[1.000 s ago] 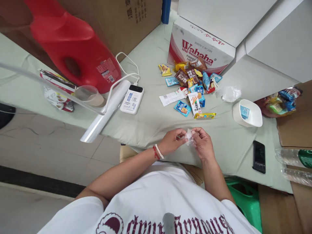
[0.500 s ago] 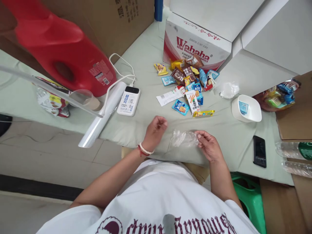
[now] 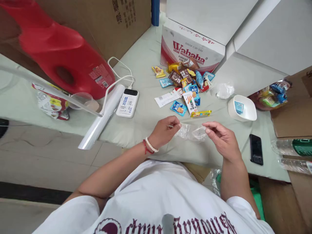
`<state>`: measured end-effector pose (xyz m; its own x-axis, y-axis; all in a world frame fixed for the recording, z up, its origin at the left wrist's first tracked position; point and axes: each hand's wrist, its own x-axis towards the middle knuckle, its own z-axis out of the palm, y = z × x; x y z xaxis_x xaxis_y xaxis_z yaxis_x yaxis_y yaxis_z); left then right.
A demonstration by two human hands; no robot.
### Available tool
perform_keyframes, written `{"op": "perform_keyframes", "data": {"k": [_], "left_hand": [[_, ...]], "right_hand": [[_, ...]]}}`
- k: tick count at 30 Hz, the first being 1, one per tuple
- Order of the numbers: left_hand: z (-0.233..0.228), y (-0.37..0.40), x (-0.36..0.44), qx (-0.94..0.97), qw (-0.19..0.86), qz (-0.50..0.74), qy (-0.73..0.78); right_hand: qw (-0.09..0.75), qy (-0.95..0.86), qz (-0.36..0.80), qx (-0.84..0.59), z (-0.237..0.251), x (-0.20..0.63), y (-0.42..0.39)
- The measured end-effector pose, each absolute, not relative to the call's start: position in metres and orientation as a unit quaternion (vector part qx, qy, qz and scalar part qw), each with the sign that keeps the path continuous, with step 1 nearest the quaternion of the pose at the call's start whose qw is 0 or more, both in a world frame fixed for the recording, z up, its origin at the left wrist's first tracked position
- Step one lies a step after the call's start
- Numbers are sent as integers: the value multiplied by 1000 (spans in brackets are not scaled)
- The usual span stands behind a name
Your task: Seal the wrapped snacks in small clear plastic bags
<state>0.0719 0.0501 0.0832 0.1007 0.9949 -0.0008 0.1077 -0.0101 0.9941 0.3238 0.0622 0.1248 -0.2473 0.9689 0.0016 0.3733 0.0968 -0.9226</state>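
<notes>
A clear plastic bag is stretched between both my hands just above the pale green table cover. My left hand, with a red and a white band at the wrist, pinches the bag's left end. My right hand pinches its right end. Beyond the bag lies a heap of small snack packets in yellow, blue and brown wrappers.
A Wahaha carton stands behind the snacks. A white bowl holds one blue packet; a black phone lies at the right. A power bank, white lamp, plastic cup and red jug sit at the left.
Both hands first held the crumpled bag together. The left hand let go and swung away, then came back and took the bag's left end; the bag is now spread out.
</notes>
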Motion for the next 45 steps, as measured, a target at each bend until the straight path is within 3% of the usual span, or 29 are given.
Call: {"op": "perform_keyframes", "data": {"k": [6, 14, 20, 24, 28, 32, 34, 38, 43, 45], "left_hand": [[106, 42, 92, 528, 514, 416, 533], [96, 47, 113, 363, 639, 483, 476], [89, 55, 79, 491, 535, 458, 512], [94, 56, 67, 570, 541, 377, 490], [100, 55, 76, 571, 551, 382, 473], [96, 52, 87, 552, 469, 409, 555], [92, 49, 92, 565, 387, 432, 587], [87, 40, 97, 621, 281, 458, 571], [70, 38, 74, 442, 273, 596, 612], [58, 35, 60, 363, 313, 623, 619]], "right_hand": [[470, -569, 446, -506, 114, 295, 62], [409, -615, 438, -512, 108, 283, 50], [369, -646, 378, -551, 120, 321, 56], [360, -724, 322, -492, 147, 328, 71], [351, -777, 304, -426, 160, 310, 88], [464, -696, 250, -487, 145, 292, 84], [484, -643, 296, -514, 129, 284, 75], [409, -592, 476, -506, 98, 263, 66], [552, -489, 444, -509, 83, 260, 67], [562, -481, 424, -522, 79, 267, 59]]}}
